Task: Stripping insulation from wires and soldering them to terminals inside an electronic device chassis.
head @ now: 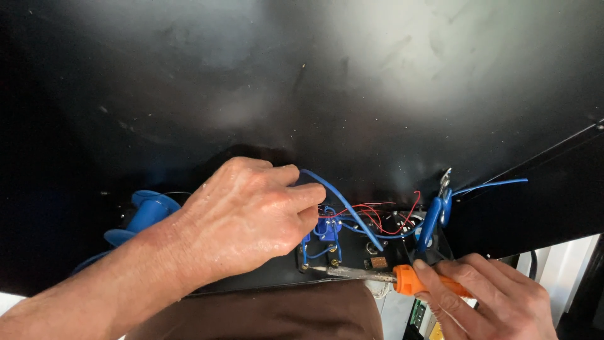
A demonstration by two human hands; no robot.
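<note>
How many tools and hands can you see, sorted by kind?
Hands: 2, the left hand pinching a blue wire and the right hand gripping a tool
Soldering irons with an orange handle: 1
Pliers with blue handles: 1
Blue wire spools: 1
Total: 5

No packages, no signs, no screens in view, no label showing anywhere — only bare, unmarked surfaces throughout
</note>
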